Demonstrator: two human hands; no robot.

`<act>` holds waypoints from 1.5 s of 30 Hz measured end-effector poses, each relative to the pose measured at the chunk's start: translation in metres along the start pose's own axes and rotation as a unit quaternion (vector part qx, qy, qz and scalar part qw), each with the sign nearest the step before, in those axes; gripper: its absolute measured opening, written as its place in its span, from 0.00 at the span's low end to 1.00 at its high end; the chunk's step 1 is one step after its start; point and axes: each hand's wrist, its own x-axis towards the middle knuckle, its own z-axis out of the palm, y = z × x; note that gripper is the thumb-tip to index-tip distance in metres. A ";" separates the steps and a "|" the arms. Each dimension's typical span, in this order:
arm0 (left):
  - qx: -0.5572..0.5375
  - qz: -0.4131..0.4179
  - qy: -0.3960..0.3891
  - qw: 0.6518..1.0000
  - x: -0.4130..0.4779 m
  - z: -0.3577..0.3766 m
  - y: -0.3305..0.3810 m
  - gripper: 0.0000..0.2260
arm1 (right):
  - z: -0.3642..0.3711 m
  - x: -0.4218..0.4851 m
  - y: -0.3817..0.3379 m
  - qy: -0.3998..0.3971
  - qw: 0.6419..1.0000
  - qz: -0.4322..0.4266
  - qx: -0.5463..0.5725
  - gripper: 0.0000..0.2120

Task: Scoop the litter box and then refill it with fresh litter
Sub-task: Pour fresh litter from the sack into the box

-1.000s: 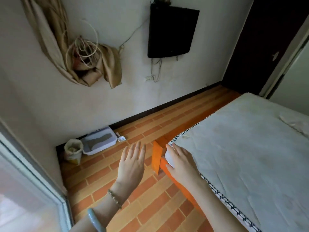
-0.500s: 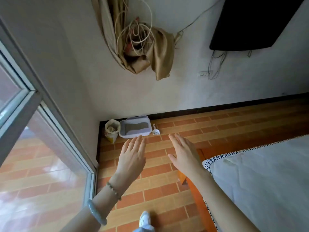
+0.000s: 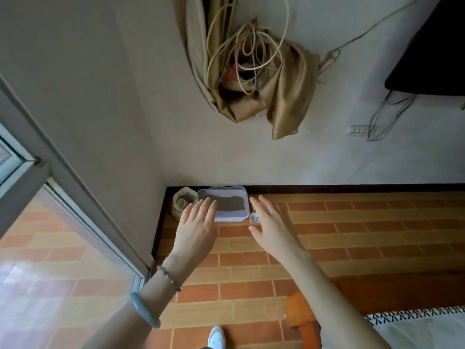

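The brick-tiled floor (image 3: pixel 377 235) fills the lower view, with a bundled tan curtain (image 3: pixel 289 91) on the wall at 12 o'clock and a bed (image 3: pixel 415 331) corner at 4 o'clock. The left hand (image 3: pixel 195 230) and right hand (image 3: pixel 275 227) are held out palm down, each grip spread, fingers straight, holding nothing. Beyond them at 12 o'clock, against the baseboard, sits the white litter box (image 3: pixel 231 216) with grey litter inside. A rolled-down litter bag (image 3: pixel 181 201) stands at its 9 o'clock, and a small white scoop (image 3: pixel 254 218) lies at its 4 o'clock.
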 end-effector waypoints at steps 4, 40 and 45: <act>-0.001 -0.013 -0.020 1.000 0.048 0.020 -0.019 0.31 | 0.005 0.056 0.017 0.004 1.000 -0.017 0.007 0.30; 0.032 -0.370 -0.078 0.925 0.278 0.305 -0.207 0.33 | 0.290 0.537 0.108 -0.197 0.936 -0.288 0.048 0.31; 0.050 -0.364 -0.072 0.927 0.271 0.435 -0.263 0.33 | 0.419 0.582 0.112 -0.183 0.932 -0.308 0.049 0.32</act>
